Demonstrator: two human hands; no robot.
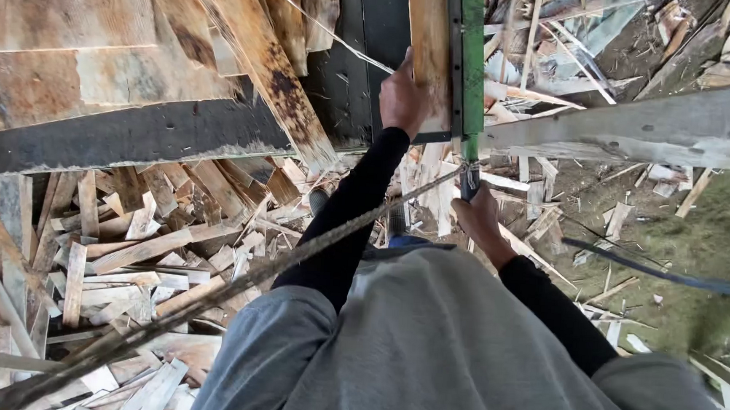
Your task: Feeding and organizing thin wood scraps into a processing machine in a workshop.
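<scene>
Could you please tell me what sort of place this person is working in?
Probably an outdoor wood-cutting yard: offcuts litter the dirt ground, the left hand presses a plank against a green metal rail, and large boards lie nearby.

Our hands at the green frame, over wood scraps

Our left hand [404, 98] presses a wooden board [429, 48] just beside the green frame [473, 60]; our right hand [478, 220] grips a handle [469, 179] below it. A rope [208, 292] runs leftward; scraps [126, 249] lie beneath.
</scene>
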